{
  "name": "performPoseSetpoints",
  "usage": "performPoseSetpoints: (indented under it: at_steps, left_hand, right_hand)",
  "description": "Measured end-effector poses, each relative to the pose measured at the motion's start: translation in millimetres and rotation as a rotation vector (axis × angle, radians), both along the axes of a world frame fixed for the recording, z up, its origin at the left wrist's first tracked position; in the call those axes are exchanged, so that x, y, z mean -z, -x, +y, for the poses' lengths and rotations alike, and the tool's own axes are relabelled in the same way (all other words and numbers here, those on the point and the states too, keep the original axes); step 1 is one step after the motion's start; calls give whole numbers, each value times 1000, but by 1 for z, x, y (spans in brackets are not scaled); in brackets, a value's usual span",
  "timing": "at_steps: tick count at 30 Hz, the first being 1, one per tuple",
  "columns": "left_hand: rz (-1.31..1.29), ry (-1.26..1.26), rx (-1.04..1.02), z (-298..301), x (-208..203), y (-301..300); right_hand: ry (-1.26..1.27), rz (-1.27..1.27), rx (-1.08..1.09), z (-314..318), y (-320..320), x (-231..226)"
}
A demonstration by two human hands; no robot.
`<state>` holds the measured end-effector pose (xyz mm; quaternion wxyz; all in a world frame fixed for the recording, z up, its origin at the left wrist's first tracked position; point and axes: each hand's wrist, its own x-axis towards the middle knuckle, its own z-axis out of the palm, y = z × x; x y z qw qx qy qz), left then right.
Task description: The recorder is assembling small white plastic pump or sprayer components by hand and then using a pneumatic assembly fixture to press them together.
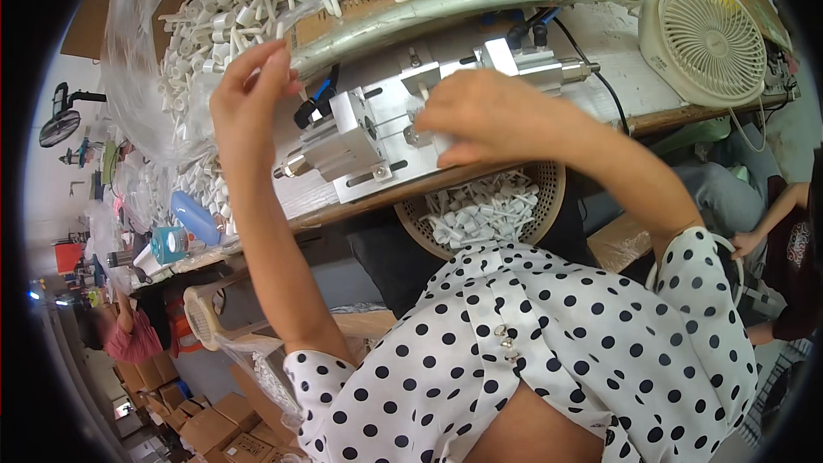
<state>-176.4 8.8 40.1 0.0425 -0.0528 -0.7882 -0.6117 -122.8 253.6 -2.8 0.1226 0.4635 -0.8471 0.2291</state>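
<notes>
My right hand point(484, 116) is over the middle of a silver metal fixture point(356, 133) with a cylinder block at each end. Its fingers are closed on a small white plastic part point(442, 142), mostly hidden beneath them. My left hand point(249, 99) is raised at the left of the fixture, in front of the heap of white stemmed caps point(227, 30). Its fingertips are pinched together, and a thin white stem point(280, 30) of a stemmed cap shows just above them; the rest of that cap is hidden.
Below the table edge, a round basket point(549, 197) holds several white stemmed caps. A roll of clear plastic point(463, 13) edges the heap. A white fan point(707, 39) stands at the right, with black hoses at the fixture. People sit at the far left and right.
</notes>
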Motion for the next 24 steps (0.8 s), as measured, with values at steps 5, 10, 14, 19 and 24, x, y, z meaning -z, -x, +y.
performPoseSetpoints:
  at_steps: [5, 10, 14, 19, 24]
  left_hand:
    - [394, 317, 7, 52, 48, -88]
    - [625, 514, 69, 90, 91, -96]
    - [611, 583, 96, 95, 90, -91]
    - [595, 599, 89, 99, 89, -92]
    - [532, 652, 177, 97, 76, -93]
  right_hand:
    - [20, 319, 347, 27, 60, -33]
    - [-217, 203, 267, 43, 78, -56]
    - [-331, 281, 317, 54, 67, -52]
    - [-6, 218, 259, 57, 46, -39]
    - [-97, 473, 267, 63, 45, -15]
